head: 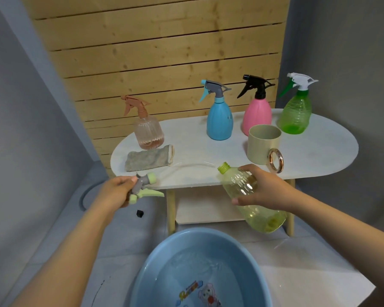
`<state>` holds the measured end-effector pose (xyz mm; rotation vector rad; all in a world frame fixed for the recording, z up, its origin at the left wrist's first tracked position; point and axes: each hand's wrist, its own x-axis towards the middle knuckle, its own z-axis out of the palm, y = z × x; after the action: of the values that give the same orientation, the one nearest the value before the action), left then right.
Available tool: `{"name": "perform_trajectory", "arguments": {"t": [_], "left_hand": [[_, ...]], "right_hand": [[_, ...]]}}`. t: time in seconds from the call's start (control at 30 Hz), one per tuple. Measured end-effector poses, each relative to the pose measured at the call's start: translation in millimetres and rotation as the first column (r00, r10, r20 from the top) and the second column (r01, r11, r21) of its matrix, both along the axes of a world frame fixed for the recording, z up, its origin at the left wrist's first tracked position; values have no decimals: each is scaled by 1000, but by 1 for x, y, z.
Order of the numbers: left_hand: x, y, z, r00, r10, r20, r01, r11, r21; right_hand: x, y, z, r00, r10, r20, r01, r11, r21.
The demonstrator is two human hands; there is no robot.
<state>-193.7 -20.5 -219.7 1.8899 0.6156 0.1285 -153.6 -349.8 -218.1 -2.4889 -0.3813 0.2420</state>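
1. In the head view, the left hand is gripping a grey-and-green plastic trigger spray head, its fingers curled round it, just off the near edge of the white oval tabletop. The head's clear dip tube is lying across that tabletop.
2. The right hand is clasping a translucent yellow-green plastic bottle, fingers and thumb wrapped round its body. The bottle is tilting in the air above the round blue plastic basin of water.
3. The unscrewing looks done, since the neck is standing open. The bottle is looking almost empty, so filling it and refitting the head are probably remaining.
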Motion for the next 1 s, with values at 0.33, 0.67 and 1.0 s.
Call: {"name": "perform_trajectory", "arguments": {"t": [0.33,0.67,1.0], "left_hand": [[40,-63,-19,997,27,70,-18,990,-137],[57,-96,-12,989,-132,65,133,991,-18],[20,-102,8,887,-436,149,444,896,-24]], "right_hand": [[1,18,2,1000,20,-24,-18,998,56],[5,19,2,999,-7,-51,13,993,118],[6,26,-3,949,142,-281,62,791,609]]}}
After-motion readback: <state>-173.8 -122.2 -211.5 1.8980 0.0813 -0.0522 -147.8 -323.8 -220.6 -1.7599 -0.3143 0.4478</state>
